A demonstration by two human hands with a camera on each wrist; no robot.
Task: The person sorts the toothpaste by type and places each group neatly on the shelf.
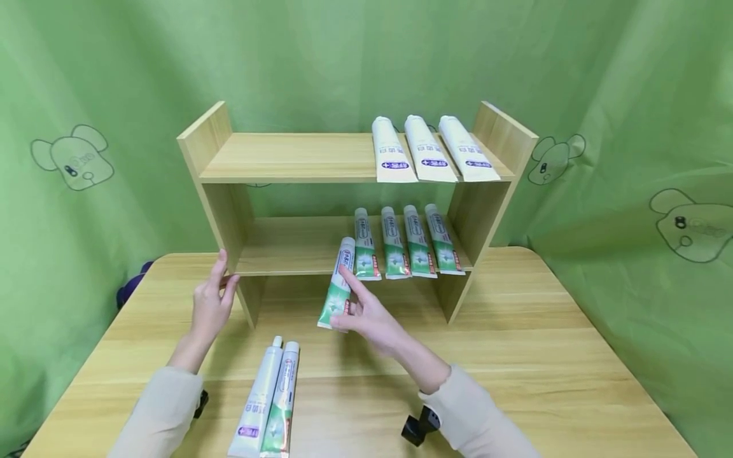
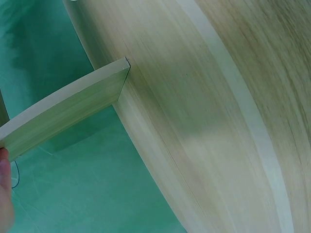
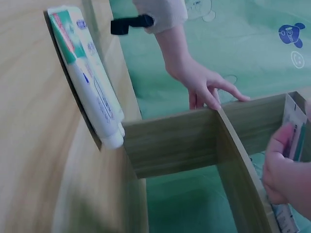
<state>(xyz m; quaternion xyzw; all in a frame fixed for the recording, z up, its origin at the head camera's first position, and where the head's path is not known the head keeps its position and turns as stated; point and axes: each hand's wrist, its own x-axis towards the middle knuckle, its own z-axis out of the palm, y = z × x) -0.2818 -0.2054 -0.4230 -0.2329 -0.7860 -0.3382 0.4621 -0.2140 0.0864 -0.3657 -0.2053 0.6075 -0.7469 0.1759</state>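
My right hand [image 1: 372, 321] pinches a green-and-white toothpaste tube [image 1: 339, 286] by its lower part, cap end up, at the front edge of the middle shelf board [image 1: 286, 248]. This tube tilts beside a row of several similar green-and-white tubes [image 1: 396, 248] lying on that board. In the right wrist view, the fingers [image 3: 282, 160] wrap the tube at the right edge. My left hand [image 1: 212, 305] touches the left side panel [image 1: 220, 216] of the wooden rack near the middle board, its index finger extended; the right wrist view shows this hand [image 3: 199, 80] too.
Three white toothpaste tubes [image 1: 426, 152] lie at the right of the top board [image 1: 298, 156]. On the table [image 1: 561, 356], a white tube [image 1: 258, 401] and a green-and-white tube [image 1: 283, 401] lie side by side at front left. A green curtain [image 1: 321, 57] hangs behind.
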